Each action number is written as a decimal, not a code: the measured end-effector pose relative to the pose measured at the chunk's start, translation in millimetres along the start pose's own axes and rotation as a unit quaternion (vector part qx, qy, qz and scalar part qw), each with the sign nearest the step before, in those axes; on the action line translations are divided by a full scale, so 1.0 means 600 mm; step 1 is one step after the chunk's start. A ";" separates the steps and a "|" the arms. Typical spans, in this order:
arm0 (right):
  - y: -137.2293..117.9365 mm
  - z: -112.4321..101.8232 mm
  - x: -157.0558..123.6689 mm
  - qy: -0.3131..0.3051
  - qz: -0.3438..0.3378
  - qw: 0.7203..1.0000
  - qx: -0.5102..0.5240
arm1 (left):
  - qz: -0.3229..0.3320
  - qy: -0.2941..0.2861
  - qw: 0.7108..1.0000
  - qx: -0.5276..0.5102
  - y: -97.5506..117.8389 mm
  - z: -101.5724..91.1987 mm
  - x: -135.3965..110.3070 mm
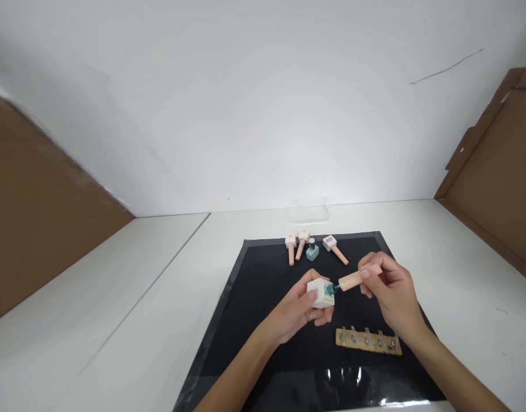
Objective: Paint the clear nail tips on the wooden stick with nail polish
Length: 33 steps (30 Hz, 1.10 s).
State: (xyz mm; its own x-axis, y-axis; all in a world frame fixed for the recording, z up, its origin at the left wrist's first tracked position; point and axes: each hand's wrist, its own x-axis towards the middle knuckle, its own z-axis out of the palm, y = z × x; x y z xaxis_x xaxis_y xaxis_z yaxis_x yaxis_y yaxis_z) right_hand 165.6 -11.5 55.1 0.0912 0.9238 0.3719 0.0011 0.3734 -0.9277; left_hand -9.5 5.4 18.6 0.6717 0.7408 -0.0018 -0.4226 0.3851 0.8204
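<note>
My left hand (pixel 295 309) is wrapped around a white square nail polish bottle (pixel 319 293), tilted so that its neck, smeared with green polish, points right. Between the thumb and fingers of my right hand (pixel 389 286) is the peach brush cap (pixel 356 278). Its green-coated brush end is at the bottle's mouth; whether the tip is still inside I cannot tell. Below my right hand, a tan strip (pixel 368 341) with several clear nail tips across it lies on the black mat (pixel 254 303).
Along the mat's back edge lie white bottles with peach caps: one at left (pixel 291 249), a second bottle (pixel 303 237) beside it, a third bottle (pixel 330 243) at right. A small teal bottle (pixel 312 252) is among them. Behind is a clear tray (pixel 309 214). Brown cardboard panels (pixel 39 212) flank the white table.
</note>
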 end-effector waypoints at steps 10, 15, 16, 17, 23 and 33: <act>0.000 0.006 -0.009 -0.097 -0.049 0.994 -0.017 | 0.063 0.081 0.994 0.041 -0.006 0.005 0.005; 0.003 0.005 -0.006 -0.081 -0.049 0.995 0.019 | 0.107 0.135 0.983 0.057 -0.007 0.002 0.004; 0.003 0.004 -0.005 -0.079 -0.052 0.995 0.019 | 0.112 0.138 0.982 0.057 -0.007 0.001 0.004; 0.002 0.003 -0.004 -0.078 -0.056 0.995 0.016 | 0.116 0.138 0.982 0.057 -0.006 0.001 0.003; -0.003 -0.001 0.000 -0.118 -0.075 0.989 -0.053 | 0.117 0.133 0.982 0.065 -0.004 0.005 0.003; -0.011 -0.007 0.006 -0.151 -0.140 0.976 -0.068 | 0.117 0.166 0.976 0.081 0.004 0.004 0.002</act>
State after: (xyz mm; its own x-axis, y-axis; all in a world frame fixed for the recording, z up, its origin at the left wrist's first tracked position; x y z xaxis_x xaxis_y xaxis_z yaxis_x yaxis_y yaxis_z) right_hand 170.0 -10.9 62.5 -0.2302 0.7771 0.5857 0.1181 0.6197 -0.7759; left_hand -8.3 5.5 21.8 0.3219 0.9462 0.0337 -0.4214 0.1113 0.9000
